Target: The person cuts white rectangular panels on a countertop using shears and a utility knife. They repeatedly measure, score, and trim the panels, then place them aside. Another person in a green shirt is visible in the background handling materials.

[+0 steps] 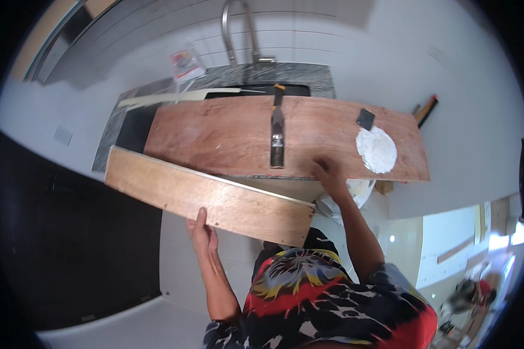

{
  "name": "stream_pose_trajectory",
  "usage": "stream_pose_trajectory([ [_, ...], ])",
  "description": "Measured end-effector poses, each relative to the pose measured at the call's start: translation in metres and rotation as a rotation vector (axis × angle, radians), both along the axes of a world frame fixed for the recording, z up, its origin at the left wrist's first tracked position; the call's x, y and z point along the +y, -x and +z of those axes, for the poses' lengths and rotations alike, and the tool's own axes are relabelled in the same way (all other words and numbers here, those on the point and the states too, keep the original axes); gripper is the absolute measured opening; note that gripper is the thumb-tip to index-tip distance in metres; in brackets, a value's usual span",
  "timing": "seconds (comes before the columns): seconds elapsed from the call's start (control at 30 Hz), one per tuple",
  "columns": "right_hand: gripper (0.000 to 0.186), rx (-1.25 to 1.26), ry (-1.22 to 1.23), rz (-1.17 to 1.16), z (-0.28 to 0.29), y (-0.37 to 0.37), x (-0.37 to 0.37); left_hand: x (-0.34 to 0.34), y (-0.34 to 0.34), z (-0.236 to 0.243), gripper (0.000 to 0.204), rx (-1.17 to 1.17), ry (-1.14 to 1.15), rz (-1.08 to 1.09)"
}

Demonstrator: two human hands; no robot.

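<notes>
My left hand [202, 234] grips the lower long edge of a light brown wooden board [209, 198], thumb on its face and the other fingers hidden behind. The board slants down to the right, with small dark holes or screw heads along its edge. Over the front edge of a reddish plywood sheet [215, 134], my right hand [328, 174] is smeared by motion, so its grip is unclear. To its left lies a chisel-like tool [278, 134] with an orange-tipped dark end. A round patch of white powder or paste [376, 150] sits on the sheet's right side.
The plywood rests over a grey countertop [308, 74] with a tall faucet [256, 58] behind. A small dark square piece [365, 119] touches the white patch. A red-and-white packet [187, 65] and pale strips [174, 96] lie at the back left. A white bucket [360, 195] stands below right.
</notes>
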State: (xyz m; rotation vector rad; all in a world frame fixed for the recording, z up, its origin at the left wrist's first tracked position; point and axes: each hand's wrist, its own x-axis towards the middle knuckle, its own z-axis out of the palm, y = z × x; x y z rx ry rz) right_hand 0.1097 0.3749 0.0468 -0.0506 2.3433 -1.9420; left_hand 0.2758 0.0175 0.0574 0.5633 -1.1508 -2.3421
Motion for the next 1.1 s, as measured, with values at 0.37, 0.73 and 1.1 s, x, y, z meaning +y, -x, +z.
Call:
stream_pose_trajectory([
  [0.37, 0.097, 0.191, -0.594, -0.083, -0.003, 0.085, -0.121, -0.041, 0.02, -0.006, 0.05, -0.104, 0.067, 0.012],
  [0.73, 0.073, -0.001, -0.177, 0.313, 0.055, 0.115, 0.066, -0.006, 0.102, -0.016, 0.043, -0.198, 0.01, 0.094],
  [1.1, 0.074, 0.362, -0.691, 0.131, -0.009, 0.37, 0.074, 0.048, 0.223, -0.052, 0.034, -0.233, -0.139, 0.08],
])
